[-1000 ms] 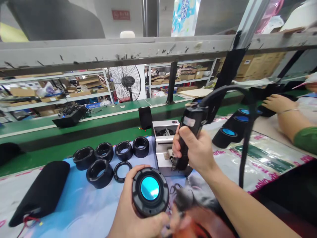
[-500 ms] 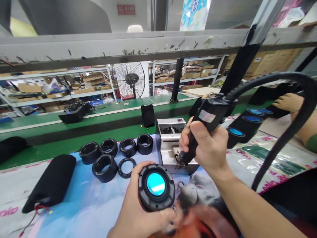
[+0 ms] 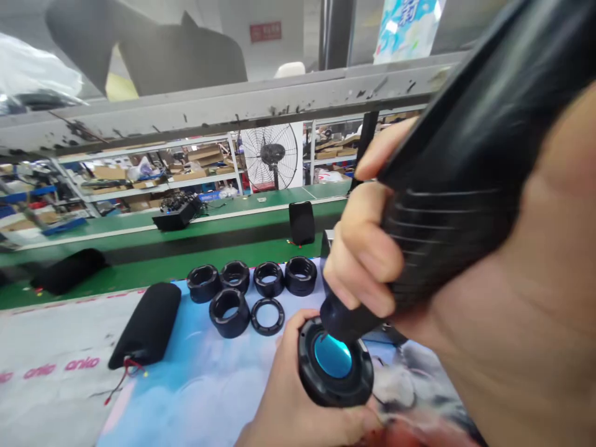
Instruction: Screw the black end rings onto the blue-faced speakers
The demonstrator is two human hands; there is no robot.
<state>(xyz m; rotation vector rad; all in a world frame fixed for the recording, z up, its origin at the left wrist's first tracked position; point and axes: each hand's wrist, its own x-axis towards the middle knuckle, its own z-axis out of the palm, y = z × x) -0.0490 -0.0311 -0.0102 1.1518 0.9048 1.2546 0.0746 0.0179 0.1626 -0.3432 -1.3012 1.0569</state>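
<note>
Green conveyor benches (image 3: pixel 139 279) ran across the shop, and behind them stood metal shelves (image 3: pixel 139 174) stuffed with cardboard boxes, next to a big black pedestal fan (image 3: pixel 272 155). A scuffed grey metal rail (image 3: pixel 233 105) cut across the view above the nearest bench. On the work surface in front of the person lay a printed plastic mat (image 3: pixel 153 397), white with pink lettering on the left and blue toward the middle.

The person's right hand (image 3: pixel 447 335) took up most of the right side of the view, curled tight in a closed fist around a black handheld rotary tool (image 3: pixel 447 186). The tool's narrow nose (image 3: pixel 335 326) pointed down into the middle of a round black housing (image 3: pixel 335 363) with a shiny blue centre, probably a speaker driver. From where I stood, I couldn't tell if the tip was actually touching the blue part. That housing was off the mat, held up in the person's left hand (image 3: pixel 298 397), which was cupped around its underside with the fingers pressed against the edge.

Just left of that hand, six black rubber rings (image 3: pixel 229 313) sat on the blue part of the mat, one of them a thin flat ring. Further left lay a black foam-covered tube (image 3: pixel 146 326) with thin red wires (image 3: pixel 123 372) poking out of one end.
</note>
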